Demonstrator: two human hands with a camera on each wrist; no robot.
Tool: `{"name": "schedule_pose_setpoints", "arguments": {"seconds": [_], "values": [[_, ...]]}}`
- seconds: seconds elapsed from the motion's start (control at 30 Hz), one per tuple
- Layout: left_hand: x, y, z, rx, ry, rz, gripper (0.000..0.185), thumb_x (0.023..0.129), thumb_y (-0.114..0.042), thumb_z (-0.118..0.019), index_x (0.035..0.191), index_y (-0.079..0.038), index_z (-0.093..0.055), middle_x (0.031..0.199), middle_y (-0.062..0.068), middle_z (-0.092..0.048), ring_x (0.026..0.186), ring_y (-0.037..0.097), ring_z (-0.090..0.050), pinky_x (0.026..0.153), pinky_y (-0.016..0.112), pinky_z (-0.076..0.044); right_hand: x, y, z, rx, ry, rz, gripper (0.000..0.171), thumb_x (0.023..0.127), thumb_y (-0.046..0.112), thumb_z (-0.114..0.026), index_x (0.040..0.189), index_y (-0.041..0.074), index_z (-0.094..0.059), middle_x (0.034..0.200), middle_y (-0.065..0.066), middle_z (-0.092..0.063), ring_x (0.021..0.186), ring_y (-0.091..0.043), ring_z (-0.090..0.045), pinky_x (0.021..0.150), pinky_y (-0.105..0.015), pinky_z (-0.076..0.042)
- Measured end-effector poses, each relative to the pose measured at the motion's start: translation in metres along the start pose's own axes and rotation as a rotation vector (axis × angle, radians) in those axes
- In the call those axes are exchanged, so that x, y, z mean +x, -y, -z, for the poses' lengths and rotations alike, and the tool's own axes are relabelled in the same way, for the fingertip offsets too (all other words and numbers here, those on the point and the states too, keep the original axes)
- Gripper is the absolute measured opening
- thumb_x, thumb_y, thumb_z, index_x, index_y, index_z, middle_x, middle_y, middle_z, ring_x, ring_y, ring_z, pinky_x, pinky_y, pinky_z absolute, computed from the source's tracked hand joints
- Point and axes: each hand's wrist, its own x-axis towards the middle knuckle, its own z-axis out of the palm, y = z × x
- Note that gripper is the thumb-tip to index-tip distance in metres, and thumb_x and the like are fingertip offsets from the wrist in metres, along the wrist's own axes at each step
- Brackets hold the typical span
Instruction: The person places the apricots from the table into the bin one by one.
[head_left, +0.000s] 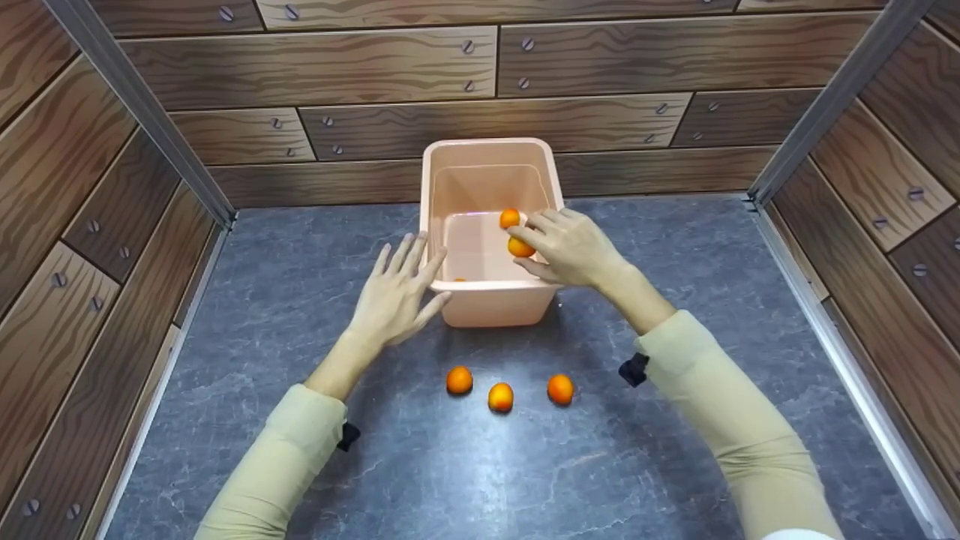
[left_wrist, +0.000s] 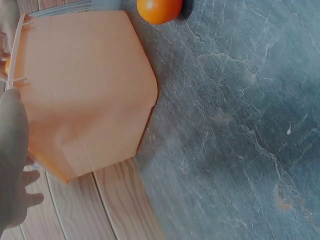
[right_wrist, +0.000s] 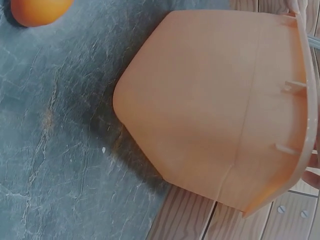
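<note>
**Oranges going into the peach bin: some in, three out**

Head view: a peach plastic bin (head_left: 491,176) stands on the grey marbled tabletop (head_left: 675,450), at twelve o'clock from the person. The right hand (head_left: 570,247) reaches over the bin's right rim and pinches a small orange (head_left: 520,247) between thumb and fingertips, above the bin's inside. A second orange (head_left: 510,218) already lies on the bin floor, at twelve o'clock from the held one; a sliver of orange just behind the near rim may be a third, but it is too hidden to tell. The left hand (head_left: 395,296) lies spread, fingers straight, against the bin's left near corner. Three loose oranges (head_left: 500,397) sit in a row on the tabletop at six o'clock from the bin, apart from one another. Judging by this, the work is roughly halfway. The fruit is small, round, glossy and bright.

Left wrist view: the bin's outer wall (left_wrist: 90,95) fills the left side, with one of the loose oranges (left_wrist: 159,9) at twelve o'clock.

Right wrist view: the bin's outer wall (right_wrist: 215,105) again, one loose orange (right_wrist: 37,10) at eleven o'clock; the hand itself barely shows.
</note>
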Motion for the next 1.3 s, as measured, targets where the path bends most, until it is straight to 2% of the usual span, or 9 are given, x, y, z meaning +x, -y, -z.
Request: {"name": "schedule_pose_setpoints", "arguments": {"seconds": [0.43,0.87,1.3], "values": [[0.001,-0.001,0.002,-0.01,0.007,-0.001,0.069,0.107,-0.06,-0.04,0.164,-0.021,-0.039,0.174,0.017,-0.03,0.16,0.039,-0.035,0.13,0.061,-0.028,0.002,-0.007,-0.006,0.048,0.124,-0.091,0.048,0.095,0.043,-0.074,0.132,0.013,-0.069,0.111,-0.014,-0.074,0.093,-0.035,-0.071,0.074,-0.048,-0.06],[0.002,-0.001,0.002,-0.003,0.006,-0.004,0.069,0.107,-0.06,-0.04,0.165,-0.021,-0.038,0.174,0.017,-0.029,0.16,0.039,-0.035,0.129,0.061,-0.031,-0.014,-0.001,0.013,0.015,0.043,-0.045,0.051,0.095,0.048,-0.07,0.132,0.013,-0.068,0.109,-0.01,-0.071,0.088,-0.031,-0.069,0.066,-0.043,-0.057],[0.001,0.0,-0.001,-0.013,-0.003,0.001,0.07,0.107,-0.059,-0.041,0.164,-0.019,-0.039,0.174,0.018,-0.029,0.159,0.04,-0.035,0.129,0.062,-0.03,-0.036,0.022,0.033,-0.009,0.028,-0.022,0.058,0.093,0.054,-0.07,0.135,0.015,-0.068,0.115,-0.009,-0.075,0.092,-0.032,-0.068,0.072,-0.044,-0.058]]}}
